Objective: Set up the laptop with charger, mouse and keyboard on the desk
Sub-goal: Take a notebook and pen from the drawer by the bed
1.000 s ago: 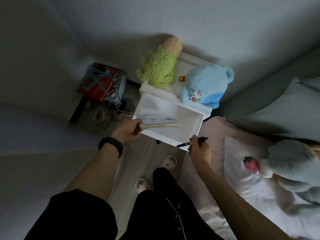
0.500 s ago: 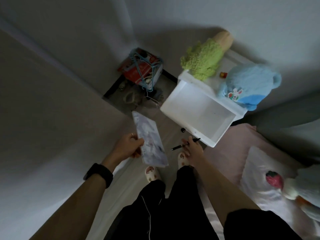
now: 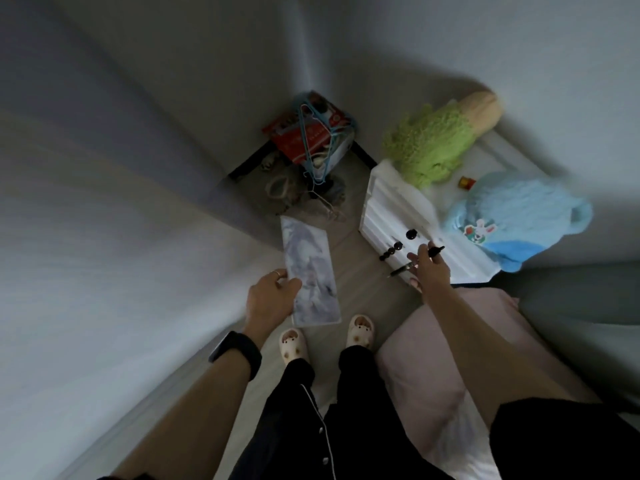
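My left hand (image 3: 273, 299) grips a flat rectangular pad with a pale marbled pattern (image 3: 309, 268) by its near left edge, held over the floor. My right hand (image 3: 427, 268) holds a black pen (image 3: 415, 261) and reaches against the front of the white nightstand (image 3: 391, 209), whose drawers with black knobs (image 3: 411, 234) look shut. No laptop, charger, mouse or keyboard shows in the frame.
A green plush toy (image 3: 429, 147) and a blue plush toy (image 3: 509, 220) lie on the nightstand. A red box with blue hangers (image 3: 311, 133) sits in the corner among floor clutter. A pink bed (image 3: 450, 341) is at right, a wall at left.
The pad came out of the open drawer in my left hand and now hangs over the floor. The drawer went from open to shut. The view swung left.
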Demonstrator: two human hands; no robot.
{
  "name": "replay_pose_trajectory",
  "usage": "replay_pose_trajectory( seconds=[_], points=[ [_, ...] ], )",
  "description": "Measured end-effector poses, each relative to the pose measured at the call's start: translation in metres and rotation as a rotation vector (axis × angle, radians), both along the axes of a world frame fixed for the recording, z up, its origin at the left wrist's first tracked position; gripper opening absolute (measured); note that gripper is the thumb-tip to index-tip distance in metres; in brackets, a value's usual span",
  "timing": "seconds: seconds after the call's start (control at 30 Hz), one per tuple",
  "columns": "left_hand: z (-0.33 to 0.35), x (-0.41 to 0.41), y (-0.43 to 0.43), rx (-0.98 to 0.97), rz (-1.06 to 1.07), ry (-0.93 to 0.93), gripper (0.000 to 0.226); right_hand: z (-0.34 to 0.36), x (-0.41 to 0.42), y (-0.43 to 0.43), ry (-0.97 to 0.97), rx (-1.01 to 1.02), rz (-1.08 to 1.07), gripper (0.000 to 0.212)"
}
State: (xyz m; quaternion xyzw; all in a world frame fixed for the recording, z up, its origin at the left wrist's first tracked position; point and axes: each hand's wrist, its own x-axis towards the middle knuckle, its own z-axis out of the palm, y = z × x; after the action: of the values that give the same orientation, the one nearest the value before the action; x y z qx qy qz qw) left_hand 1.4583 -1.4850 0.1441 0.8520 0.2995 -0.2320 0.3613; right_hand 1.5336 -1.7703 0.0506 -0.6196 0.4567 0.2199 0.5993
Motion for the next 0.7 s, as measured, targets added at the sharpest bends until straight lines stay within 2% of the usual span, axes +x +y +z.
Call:
replay_pose_trajectory(
  seconds=[0.13,0.23,0.33,0.43,0.53,0.63,0.7],
  points=[
    [-0.001,-0.007,-0.019,0.023,0.037,-0.039,0.016,-0.002,-0.007,-0.016,-0.038,-0.066,0.115,0.053],
    [-0.003,-0.017,-0.023,0.018,0.049,-0.009,0.017,0.001,-0.018,-0.013,-0.024,-0.122,0.212,0.035],
    [-0.004,-0.039,-0.01,0.024,0.004,0.059,0.017,0.022,-0.033,0.004,-0.038,-0.247,0.531,0.049],
    [0.0,-0.069,0.004,0.044,-0.01,0.076,0.015,0.044,-0.05,0.032,-0.099,-0.295,0.795,0.046],
    [0.004,-0.114,0.031,0.066,0.093,0.056,0.017,0.063,-0.068,0.075,-0.18,-0.359,1.036,0.039],
    [0.007,-0.164,0.059,0.066,0.256,0.045,0.017,0.084,-0.086,0.12,-0.351,-0.46,1.272,0.017],
    [0.014,-0.207,0.086,0.084,0.439,0.042,0.02,0.102,-0.107,0.162,-0.354,-0.411,1.44,0.036]
  ],
)
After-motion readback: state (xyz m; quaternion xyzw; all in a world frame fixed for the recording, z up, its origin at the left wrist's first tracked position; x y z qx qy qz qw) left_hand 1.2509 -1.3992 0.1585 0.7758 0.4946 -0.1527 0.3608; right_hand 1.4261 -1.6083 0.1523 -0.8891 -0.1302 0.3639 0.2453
